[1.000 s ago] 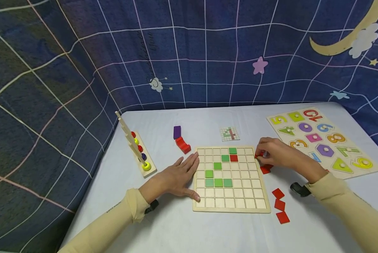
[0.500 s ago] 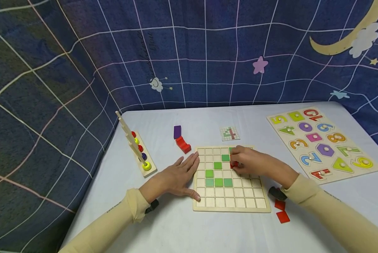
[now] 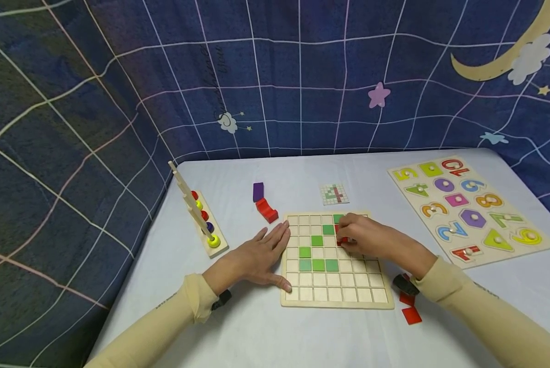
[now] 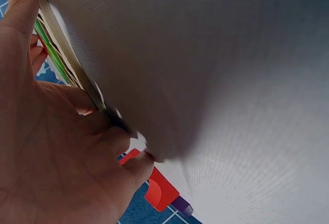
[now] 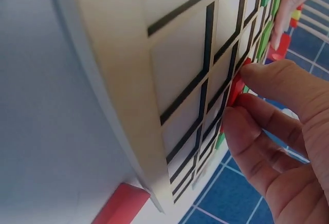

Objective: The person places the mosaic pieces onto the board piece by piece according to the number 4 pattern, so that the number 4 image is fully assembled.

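A wooden grid board (image 3: 321,295) lies on the white table with several green tiles (image 3: 318,265) in its cells. My left hand (image 3: 256,260) rests on the board's left edge, fingers spread and nearly straight. Over the upper part of the board, my right hand (image 3: 371,236) pinches a red square tile (image 5: 237,86) between thumb and fingertips. In the right wrist view this tile is down at a grid cell; whether it sits fully inside cannot be told. Another bit of red shows just above it in the head view, mostly behind the fingers.
Loose red tiles (image 3: 411,315) lie right of the board, partly under the right wrist. A small pattern card (image 3: 334,194) is behind it. Red (image 3: 267,210) and purple (image 3: 258,192) blocks, a peg stand (image 3: 217,248) with beads, and a number puzzle (image 3: 445,204) stand around.
From the board's right side, my right hand has moved left with a red tile to the fifth column. Over the last half second it has barely shifted. My left hand has stayed put.
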A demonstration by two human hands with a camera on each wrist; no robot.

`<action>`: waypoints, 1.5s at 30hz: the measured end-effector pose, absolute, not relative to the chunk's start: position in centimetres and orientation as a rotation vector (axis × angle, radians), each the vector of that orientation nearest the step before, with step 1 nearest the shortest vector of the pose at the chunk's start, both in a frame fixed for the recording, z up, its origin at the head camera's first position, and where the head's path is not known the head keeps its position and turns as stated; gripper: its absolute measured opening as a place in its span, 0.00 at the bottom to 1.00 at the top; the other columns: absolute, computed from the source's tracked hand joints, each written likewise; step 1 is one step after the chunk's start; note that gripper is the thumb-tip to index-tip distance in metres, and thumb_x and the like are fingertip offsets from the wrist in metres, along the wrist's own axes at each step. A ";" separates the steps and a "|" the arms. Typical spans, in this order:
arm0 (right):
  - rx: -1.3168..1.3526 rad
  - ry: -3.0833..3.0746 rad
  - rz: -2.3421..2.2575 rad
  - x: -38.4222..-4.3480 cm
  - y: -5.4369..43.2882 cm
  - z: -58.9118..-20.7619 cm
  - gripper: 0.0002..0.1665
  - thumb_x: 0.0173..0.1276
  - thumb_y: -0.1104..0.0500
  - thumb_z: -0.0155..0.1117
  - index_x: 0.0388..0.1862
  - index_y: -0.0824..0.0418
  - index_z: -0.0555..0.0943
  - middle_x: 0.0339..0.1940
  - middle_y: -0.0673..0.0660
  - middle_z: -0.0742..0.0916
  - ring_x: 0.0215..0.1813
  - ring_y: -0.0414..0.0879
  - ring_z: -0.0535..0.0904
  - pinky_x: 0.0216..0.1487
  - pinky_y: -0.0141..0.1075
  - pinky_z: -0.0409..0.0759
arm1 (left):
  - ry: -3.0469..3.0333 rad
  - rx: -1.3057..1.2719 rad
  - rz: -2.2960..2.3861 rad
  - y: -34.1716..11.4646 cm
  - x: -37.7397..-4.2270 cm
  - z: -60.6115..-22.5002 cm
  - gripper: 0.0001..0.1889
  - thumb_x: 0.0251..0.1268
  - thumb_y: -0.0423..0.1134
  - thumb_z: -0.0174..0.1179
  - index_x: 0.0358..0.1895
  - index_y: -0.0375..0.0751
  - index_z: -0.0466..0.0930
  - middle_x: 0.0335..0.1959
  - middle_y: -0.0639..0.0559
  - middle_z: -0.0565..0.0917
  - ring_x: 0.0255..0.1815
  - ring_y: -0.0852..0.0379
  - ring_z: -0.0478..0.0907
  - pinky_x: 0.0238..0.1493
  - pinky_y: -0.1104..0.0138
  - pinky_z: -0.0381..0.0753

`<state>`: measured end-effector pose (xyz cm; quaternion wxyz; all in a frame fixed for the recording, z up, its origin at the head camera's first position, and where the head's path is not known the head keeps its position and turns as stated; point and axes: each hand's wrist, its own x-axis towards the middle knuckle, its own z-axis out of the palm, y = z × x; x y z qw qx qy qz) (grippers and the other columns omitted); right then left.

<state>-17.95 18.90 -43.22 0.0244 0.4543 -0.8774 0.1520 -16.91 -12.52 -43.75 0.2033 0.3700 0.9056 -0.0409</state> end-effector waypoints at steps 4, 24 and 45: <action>1.404 -2.712 0.479 -17.9 18.9 -43.2 0.09 0.62 0.72 0.79 0.32 0.60 0.89 0.30 0.53 0.83 0.35 0.39 0.70 0.36 0.30 0.74 | 2.531 1.030 -0.114 -12.5 -16.9 -43.8 0.70 0.59 0.82 0.61 0.89 0.37 0.37 0.92 0.43 0.35 0.93 0.48 0.34 0.92 0.49 0.44; 1.259 -2.809 0.474 -16.3 24.4 -41.5 0.09 0.63 0.70 0.79 0.37 0.58 0.90 0.40 0.49 0.86 0.42 0.40 0.75 0.42 0.35 0.83 | 2.528 1.038 -0.113 -12.4 -16.9 -43.8 0.70 0.59 0.82 0.61 0.89 0.37 0.37 0.92 0.43 0.35 0.93 0.49 0.34 0.92 0.49 0.44; 1.215 -2.889 0.435 -15.4 27.4 -43.0 0.14 0.58 0.70 0.82 0.32 0.53 0.86 0.35 0.43 0.81 0.41 0.35 0.70 0.39 0.30 0.81 | 2.531 1.040 -0.109 -12.5 -16.9 -43.8 0.70 0.60 0.81 0.61 0.89 0.37 0.37 0.92 0.43 0.36 0.93 0.48 0.34 0.92 0.49 0.44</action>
